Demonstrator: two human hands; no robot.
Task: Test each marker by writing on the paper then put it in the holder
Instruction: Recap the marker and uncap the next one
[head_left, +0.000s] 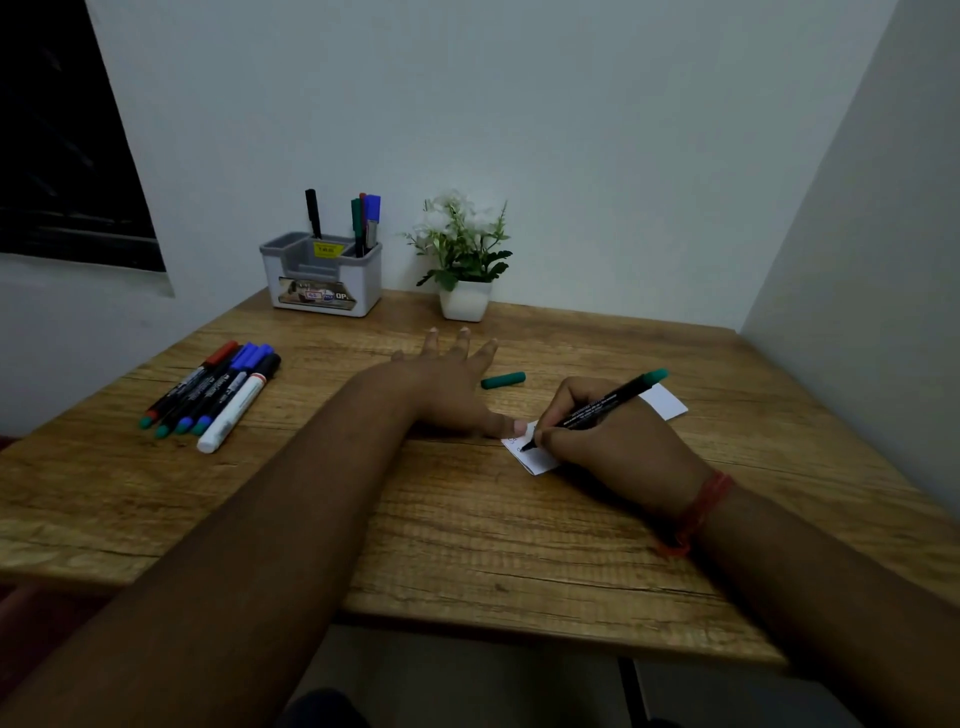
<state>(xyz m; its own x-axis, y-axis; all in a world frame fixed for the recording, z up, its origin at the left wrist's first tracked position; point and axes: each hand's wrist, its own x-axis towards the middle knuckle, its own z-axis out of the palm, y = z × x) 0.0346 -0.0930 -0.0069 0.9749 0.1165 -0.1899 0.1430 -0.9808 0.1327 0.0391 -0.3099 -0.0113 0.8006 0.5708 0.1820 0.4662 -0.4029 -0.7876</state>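
One marker (597, 406), black with a green end, is gripped in the right hand (608, 436), fingers curled round the barrel, its tip touching the paper (535, 454). This small white paper lies on the wooden table (467, 519), mostly hidden under the hand. The left hand (452, 379) lies flat with fingers spread and straight, its thumb pressing the paper's near-left edge. A green cap (503, 380) lies just beyond, between the hands. Five markers (213, 392) lie side by side at the table's left. At the back stands the holder (322, 280), with four markers upright in it, beside a potted plant (462, 249). A red thread (698, 512) circles the right wrist.
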